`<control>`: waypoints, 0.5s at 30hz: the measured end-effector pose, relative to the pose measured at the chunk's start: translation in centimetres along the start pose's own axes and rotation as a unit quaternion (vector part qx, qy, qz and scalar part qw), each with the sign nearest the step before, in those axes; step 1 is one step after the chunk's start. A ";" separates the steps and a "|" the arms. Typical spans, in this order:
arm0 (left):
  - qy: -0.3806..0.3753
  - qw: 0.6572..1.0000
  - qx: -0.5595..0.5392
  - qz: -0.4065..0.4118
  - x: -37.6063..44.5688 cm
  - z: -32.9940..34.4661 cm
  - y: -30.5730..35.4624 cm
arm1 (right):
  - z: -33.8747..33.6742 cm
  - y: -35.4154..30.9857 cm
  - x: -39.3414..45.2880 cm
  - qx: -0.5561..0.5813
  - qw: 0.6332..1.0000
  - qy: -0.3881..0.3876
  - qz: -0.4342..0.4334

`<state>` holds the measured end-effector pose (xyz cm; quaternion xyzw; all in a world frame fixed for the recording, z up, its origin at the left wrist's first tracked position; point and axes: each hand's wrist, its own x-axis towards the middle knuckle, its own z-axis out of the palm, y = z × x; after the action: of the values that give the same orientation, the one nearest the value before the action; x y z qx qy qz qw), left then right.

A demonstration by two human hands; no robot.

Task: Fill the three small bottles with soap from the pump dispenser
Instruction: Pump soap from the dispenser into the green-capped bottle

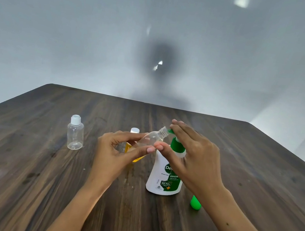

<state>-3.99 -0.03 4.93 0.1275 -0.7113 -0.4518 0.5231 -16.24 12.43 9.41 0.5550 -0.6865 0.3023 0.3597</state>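
Tilting up and to the right, the uncapped clear bottle has its open neck at the green nozzle of the pump dispenser; the left hand pinches its body between thumb and fingertips; the right hand lies over the pump head, fingers fairly straight and together; a capped empty bottle stands upright well left on the table; a yellow-filled bottle sits behind the left hand; a green cap lies near the dispenser's base.
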 end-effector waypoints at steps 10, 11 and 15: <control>0.000 1.000 -0.001 -0.022 -0.2 0.0 -0.2 | -0.4 0.0 0.5 0.001 1.000 0.007 -0.007; 0.001 1.000 -0.001 -0.022 -0.1 -0.1 -0.3 | -0.4 0.0 0.5 0.002 1.000 0.010 -0.006; -0.001 1.000 0.000 -0.024 -0.1 -0.2 -0.5 | -0.2 -0.1 0.2 0.007 1.000 0.004 0.006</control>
<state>-3.91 -0.35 4.53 0.1443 -0.7084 -0.4645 0.5115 -16.10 12.47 9.72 0.5521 -0.6862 0.3117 0.3567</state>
